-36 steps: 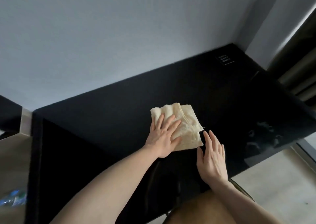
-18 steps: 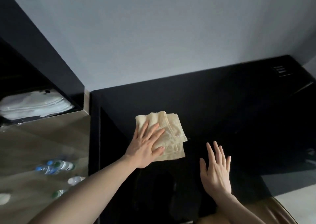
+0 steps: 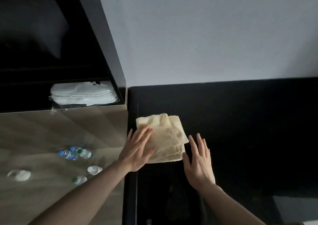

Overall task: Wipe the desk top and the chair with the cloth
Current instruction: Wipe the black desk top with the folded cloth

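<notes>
While flat on the cloth [image 3: 169, 135], left hand [image 3: 137, 151] fingers straight, gripless; right hand [image 3: 199, 162] likewise, empty, beside it.

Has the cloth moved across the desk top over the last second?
Yes. The cloth slid left under the left hand, from mid-desk to the left edge of the desk top, beside the wooden counter.

Black desk top [image 3: 232, 121] (glossy) bears folded cloth [image 3: 165, 135].

"CCC" mark on the black desk top [image 3: 149, 221]
</notes>
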{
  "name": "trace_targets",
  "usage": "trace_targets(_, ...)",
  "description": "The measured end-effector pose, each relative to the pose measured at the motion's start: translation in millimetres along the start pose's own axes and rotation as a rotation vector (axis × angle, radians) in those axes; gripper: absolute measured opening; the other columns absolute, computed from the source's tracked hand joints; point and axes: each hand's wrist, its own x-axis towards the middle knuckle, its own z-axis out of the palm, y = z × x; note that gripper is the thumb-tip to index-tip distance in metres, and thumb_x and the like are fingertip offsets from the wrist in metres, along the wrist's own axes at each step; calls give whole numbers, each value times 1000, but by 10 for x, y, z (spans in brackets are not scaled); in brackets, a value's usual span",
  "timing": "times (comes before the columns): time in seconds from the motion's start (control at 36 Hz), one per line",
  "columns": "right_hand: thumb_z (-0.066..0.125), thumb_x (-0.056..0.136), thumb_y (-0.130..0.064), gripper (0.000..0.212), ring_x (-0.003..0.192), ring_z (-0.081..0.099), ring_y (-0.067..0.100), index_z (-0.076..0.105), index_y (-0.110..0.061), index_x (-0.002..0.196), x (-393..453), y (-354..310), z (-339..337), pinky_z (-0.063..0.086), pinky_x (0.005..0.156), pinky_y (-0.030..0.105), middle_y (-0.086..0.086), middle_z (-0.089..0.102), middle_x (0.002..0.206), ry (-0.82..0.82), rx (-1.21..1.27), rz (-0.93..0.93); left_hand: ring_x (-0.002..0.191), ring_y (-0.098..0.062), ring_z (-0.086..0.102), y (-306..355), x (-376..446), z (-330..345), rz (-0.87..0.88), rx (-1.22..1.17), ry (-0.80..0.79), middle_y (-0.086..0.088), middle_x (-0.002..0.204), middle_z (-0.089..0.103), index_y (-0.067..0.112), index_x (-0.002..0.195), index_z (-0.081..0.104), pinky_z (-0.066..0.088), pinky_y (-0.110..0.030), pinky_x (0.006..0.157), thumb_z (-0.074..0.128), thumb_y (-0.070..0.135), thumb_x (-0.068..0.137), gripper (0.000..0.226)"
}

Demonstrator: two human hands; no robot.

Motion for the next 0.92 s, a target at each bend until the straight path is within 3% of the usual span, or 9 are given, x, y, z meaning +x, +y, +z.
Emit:
trace_targets(0.11,33,108,-50,69,156,-27,19,-3,-37,165,215,-454,209,-7,128,52,-7,-25,170,-99,-74,-134,154,-20,12,-203,-369,21,-197,-145,122,2,167,18,17,159,27,17,-43,126,35,42,102,62)
trace_targets(0.22,36,101,-62,76,153,-33,28,-5,-42,163,419,-900,521,-15,120,67,-3,-29,169,-204,-251,-134,151,-18,24,-321,-667,168,-288,-227,131,-1,165,24,14,158,29,19,-32,125,34,42,96,69)
trace_targets(0.28,35,98,-68,80,151,-37,35,-7,-44,161,481,-1062,669,-20,111,75,-2,-29,169,-255,-300,-107,152,-6,18,-342,-760,247,-301,-281,118,5,166,20,17,160,25,12,-19,123,36,40,99,67)
trace_targets(0.39,35,93,-78,86,148,-40,37,-11,-49,160,586,-1117,757,-21,107,79,-4,-31,168,-262,-360,-74,145,20,6,-235,-749,349,-364,-520,169,25,164,6,26,162,15,7,-3,115,47,11,103,69)
trace_targets(0.56,34,89,-82,89,151,-36,32,-13,-52,159,862,-949,654,-20,112,76,-8,-29,169,-187,-393,-31,151,7,10,-2,-723,521,-505,-641,305,20,168,10,30,162,17,8,-6,117,37,10,105,63)
trace_targets(0.67,33,90,-79,89,151,-35,34,-14,-49,159,1102,-967,632,-18,113,76,-4,-30,168,-146,-367,86,148,12,14,46,-730,601,-517,-644,394,26,164,15,33,160,22,14,-6,116,32,25,101,61)
trace_targets(0.75,31,95,-71,81,150,-35,40,-11,-48,161,1186,-1195,753,-14,114,77,-1,-28,169,-128,-300,173,146,11,20,39,-711,612,-539,-625,434,25,163,21,29,160,27,18,-8,117,35,24,100,61)
trace_targets(0.83,29,100,-61,72,150,-35,40,-7,-48,162,1088,-1453,917,-16,114,75,-3,-26,170,-158,-280,110,146,9,24,28,-731,611,-553,-687,441,30,159,24,29,159,31,20,-12,118,39,19,102,58)
trace_targets(0.92,31,101,-53,71,151,-35,39,-4,-49,162,962,-1553,1006,-18,114,74,-4,-24,171,-225,-288,-28,143,14,26,20,-743,575,-602,-800,449,34,155,29,31,156,35,23,-18,120,38,30,100,57)
